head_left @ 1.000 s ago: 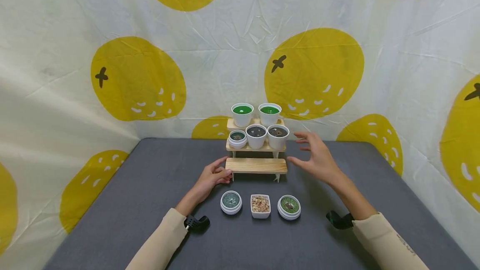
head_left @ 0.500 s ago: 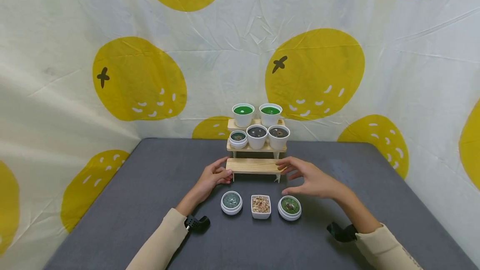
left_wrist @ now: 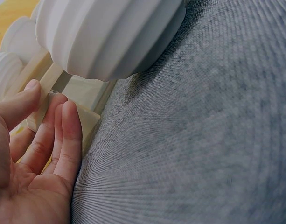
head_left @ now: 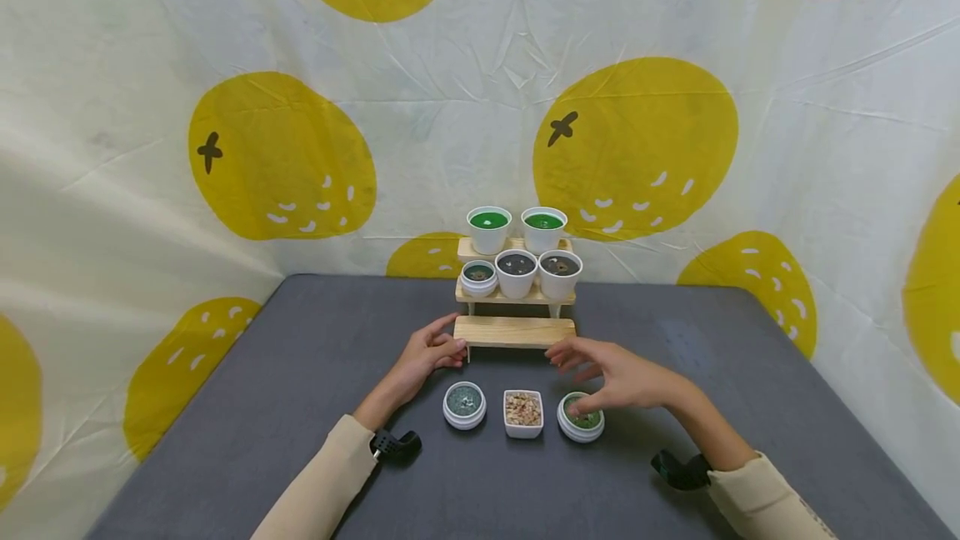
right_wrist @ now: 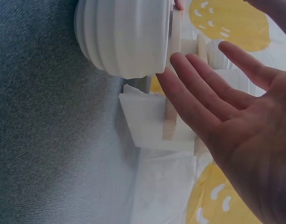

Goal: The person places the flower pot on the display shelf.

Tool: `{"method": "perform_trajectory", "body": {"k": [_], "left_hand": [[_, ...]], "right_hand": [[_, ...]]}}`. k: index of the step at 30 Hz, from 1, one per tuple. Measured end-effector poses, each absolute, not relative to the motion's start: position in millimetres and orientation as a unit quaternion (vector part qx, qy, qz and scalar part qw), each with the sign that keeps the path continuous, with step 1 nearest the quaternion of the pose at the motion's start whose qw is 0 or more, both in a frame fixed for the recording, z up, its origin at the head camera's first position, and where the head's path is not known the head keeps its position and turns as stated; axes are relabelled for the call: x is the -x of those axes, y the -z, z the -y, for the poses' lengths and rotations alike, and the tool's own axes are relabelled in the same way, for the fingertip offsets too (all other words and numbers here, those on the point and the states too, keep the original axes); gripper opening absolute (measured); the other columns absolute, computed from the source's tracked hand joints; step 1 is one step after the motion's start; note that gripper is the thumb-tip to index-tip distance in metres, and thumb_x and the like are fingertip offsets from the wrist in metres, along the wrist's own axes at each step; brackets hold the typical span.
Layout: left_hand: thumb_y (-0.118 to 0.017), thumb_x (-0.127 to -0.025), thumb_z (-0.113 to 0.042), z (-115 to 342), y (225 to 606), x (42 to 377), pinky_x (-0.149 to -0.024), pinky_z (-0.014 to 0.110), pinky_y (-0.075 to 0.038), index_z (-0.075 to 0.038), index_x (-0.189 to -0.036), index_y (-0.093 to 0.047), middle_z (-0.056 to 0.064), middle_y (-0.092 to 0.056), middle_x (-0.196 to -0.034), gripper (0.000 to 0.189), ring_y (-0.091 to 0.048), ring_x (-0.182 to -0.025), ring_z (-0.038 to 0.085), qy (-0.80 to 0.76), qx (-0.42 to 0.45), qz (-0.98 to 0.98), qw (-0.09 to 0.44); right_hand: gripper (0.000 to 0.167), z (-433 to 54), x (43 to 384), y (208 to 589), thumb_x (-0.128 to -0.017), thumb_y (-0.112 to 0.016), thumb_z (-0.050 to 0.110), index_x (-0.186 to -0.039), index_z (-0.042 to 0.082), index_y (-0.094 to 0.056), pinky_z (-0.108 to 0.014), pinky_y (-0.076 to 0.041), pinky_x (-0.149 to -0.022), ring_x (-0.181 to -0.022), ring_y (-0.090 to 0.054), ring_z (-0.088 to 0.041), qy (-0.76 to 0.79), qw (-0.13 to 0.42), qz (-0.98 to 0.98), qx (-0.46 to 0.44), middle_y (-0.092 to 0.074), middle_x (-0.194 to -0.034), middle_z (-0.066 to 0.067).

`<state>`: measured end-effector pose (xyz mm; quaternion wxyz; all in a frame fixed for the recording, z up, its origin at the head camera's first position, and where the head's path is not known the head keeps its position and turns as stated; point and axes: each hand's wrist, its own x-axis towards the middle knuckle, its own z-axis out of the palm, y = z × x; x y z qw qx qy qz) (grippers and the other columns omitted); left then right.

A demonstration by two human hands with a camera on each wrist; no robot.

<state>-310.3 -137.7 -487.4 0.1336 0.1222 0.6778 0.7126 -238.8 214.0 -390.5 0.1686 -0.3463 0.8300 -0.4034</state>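
A three-tier wooden display stand (head_left: 514,330) stands at the far middle of the table, its lowest shelf bare. The left hand (head_left: 427,357) holds the left end of that shelf, thumb at its top edge and fingers below, as the left wrist view shows. The right hand (head_left: 618,373) hovers with spread fingers over a round white pot with a green top (head_left: 581,433), its thumb overlapping the pot. In the right wrist view this ribbed pot (right_wrist: 124,37) lies near the relaxed fingertips. Left of it are a square dish of tan chips (head_left: 523,417) and a round pot with a grey-green top (head_left: 464,403).
Two white cups with green tops (head_left: 489,232) stand on the top tier. The middle tier bears two dark-filled cups (head_left: 516,275) and a small round pot (head_left: 478,280). A pale curtain printed with yellow fruit (head_left: 450,148) hangs behind the grey table (head_left: 300,407).
The right hand has come down and toward the front, from beside the stand's right end to over the green-topped pot. The left hand has stayed at the stand.
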Motion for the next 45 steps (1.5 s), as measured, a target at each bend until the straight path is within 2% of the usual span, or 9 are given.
{"method": "perform_trajectory", "body": {"k": [5,12,19,32,36,45], "left_hand": [[-0.071,-0.099,-0.017,137.6,486.1,310.1,-0.08,0.027,-0.062,-0.013,-0.159,-0.039,0.005,-0.072,-0.098,0.068,-0.07,-0.09,0.015,-0.714,-0.119,-0.677,0.133],[-0.071,-0.099,-0.013,138.4,485.7,309.8,-0.079,0.027,-0.063,-0.012,-0.159,-0.04,0.005,-0.073,-0.098,0.067,-0.069,-0.088,0.015,-0.723,-0.12,-0.667,0.135],[-0.071,-0.099,-0.015,138.6,486.6,309.6,-0.079,0.026,-0.062,-0.01,-0.16,-0.036,0.004,-0.073,-0.098,0.071,-0.069,-0.088,0.015,-0.721,-0.125,-0.667,0.14],[-0.071,-0.099,-0.016,137.7,487.3,310.5,-0.08,0.026,-0.062,-0.012,-0.159,-0.039,0.005,-0.073,-0.099,0.068,-0.07,-0.09,0.014,-0.718,-0.121,-0.672,0.135],[-0.071,-0.099,-0.015,137.1,486.4,310.9,-0.079,0.026,-0.062,-0.012,-0.159,-0.039,0.003,-0.073,-0.098,0.068,-0.07,-0.089,0.014,-0.718,-0.117,-0.672,0.135],[-0.072,-0.099,-0.017,137.2,486.9,311.5,-0.08,0.026,-0.062,-0.014,-0.158,-0.04,0.004,-0.073,-0.098,0.067,-0.07,-0.089,0.014,-0.713,-0.113,-0.679,0.134]], "right_hand": [[0.067,-216.7,237.7,390.5,-0.087,-0.085,0.019,-0.144,0.01,-0.05,-0.058,-0.055,-0.1,-0.127,-0.058,-0.047,0.402,0.186,-0.826,0.348,-0.054,-0.145,-0.025],[0.07,-218.6,238.3,391.0,-0.087,-0.084,0.017,-0.145,0.002,-0.048,-0.062,-0.054,-0.101,-0.127,-0.057,-0.048,0.403,0.216,-0.817,0.351,-0.054,-0.144,-0.026],[0.072,-222.3,239.7,395.1,-0.086,-0.084,0.017,-0.146,0.0,-0.047,-0.06,-0.052,-0.101,-0.128,-0.057,-0.045,0.398,0.254,-0.809,0.349,-0.056,-0.142,-0.026],[0.068,-237.0,249.4,404.0,-0.083,-0.087,0.02,-0.14,0.004,-0.054,-0.043,-0.055,-0.098,-0.127,-0.06,-0.029,0.379,0.309,-0.802,0.342,-0.062,-0.139,-0.016],[0.07,-240.0,250.7,403.3,-0.083,-0.086,0.015,-0.142,0.002,-0.052,-0.035,-0.056,-0.098,-0.132,-0.056,-0.032,0.39,0.343,-0.784,0.34,-0.059,-0.143,-0.018],[0.075,-245.1,253.7,407.3,-0.083,-0.083,0.007,-0.148,0.001,-0.047,-0.032,-0.055,-0.1,-0.138,-0.05,-0.039,0.405,0.374,-0.761,0.343,-0.053,-0.15,-0.021]]}}
